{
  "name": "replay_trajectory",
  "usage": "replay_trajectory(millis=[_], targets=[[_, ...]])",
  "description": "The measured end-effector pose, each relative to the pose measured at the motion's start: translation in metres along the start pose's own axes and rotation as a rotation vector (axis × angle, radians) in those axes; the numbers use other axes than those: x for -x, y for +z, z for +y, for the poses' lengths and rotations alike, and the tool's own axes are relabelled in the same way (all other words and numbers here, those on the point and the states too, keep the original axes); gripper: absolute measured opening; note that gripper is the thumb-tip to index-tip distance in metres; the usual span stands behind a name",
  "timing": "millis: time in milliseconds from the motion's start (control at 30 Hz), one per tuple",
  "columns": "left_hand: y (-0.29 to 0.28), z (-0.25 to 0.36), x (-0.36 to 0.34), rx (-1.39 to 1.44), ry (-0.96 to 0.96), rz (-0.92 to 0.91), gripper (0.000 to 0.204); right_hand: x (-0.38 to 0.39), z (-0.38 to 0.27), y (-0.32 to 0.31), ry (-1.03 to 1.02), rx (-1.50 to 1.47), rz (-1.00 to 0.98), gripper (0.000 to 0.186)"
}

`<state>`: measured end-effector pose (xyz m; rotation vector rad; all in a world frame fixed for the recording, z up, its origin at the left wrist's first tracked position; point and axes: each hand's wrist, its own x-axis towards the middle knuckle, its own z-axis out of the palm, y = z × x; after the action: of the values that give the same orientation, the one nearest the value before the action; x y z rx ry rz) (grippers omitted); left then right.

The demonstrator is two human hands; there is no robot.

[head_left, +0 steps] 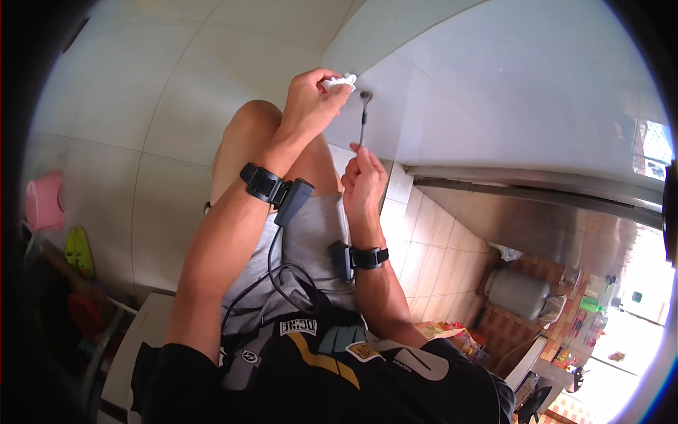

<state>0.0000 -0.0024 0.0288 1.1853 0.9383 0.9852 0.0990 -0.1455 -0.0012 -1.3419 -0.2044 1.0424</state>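
My left hand (316,99) is closed on a crumpled piece of white tissue or cloth (340,83), held beside a pale glossy panel (487,92). Lower and to the right, my right hand (364,180) pinches the near end of a slim metal tool (364,121). The tool points away from me and ends in a small, rounded, dark head. That head lies against or just in front of the panel, close to the white wad; I cannot tell whether it touches. Both wrists wear black straps with small boxes, and a black cable runs from the left one across my lap.
Pale floor tiles (169,92) spread to the left, with a pink stool-like object (45,200) and yellow-green slippers (79,251). A metal-edged doorway (522,185) stands right. Beyond it are a grey gas cylinder (518,293) and kitchen clutter. A pale seat or box (138,346) is behind my left arm.
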Motion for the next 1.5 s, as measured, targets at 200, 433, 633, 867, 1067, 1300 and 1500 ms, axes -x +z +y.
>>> replay_trajectory(millis=[200,433,633,867,1067,1300,1500], targets=[[-0.004,0.003,0.002,0.065,-0.052,0.011,0.028,0.008,-0.030,0.020,-0.191,0.011,-0.124,0.029],[0.015,-0.013,-0.001,-0.182,0.198,-0.072,0.025,0.003,0.009,-0.010,0.021,-0.144,0.122,0.025],[0.036,-0.024,-0.006,-0.163,0.476,0.027,0.021,0.009,-0.012,0.003,-0.111,-0.162,0.042,0.027],[0.039,-0.047,-0.006,-0.432,0.312,-0.014,0.024,0.003,-0.047,0.022,-0.337,-0.117,-0.069,0.028],[0.034,-0.036,-0.009,-0.451,0.233,-0.128,0.021,-0.011,0.003,-0.019,0.013,-0.155,0.131,0.027],[0.029,-0.025,0.000,-0.361,0.277,-0.094,0.024,0.001,-0.057,0.003,-0.282,-0.162,0.005,0.029],[0.033,-0.017,0.003,-0.245,0.166,-0.051,0.024,-0.011,-0.007,-0.027,0.009,-0.232,0.071,0.026]])
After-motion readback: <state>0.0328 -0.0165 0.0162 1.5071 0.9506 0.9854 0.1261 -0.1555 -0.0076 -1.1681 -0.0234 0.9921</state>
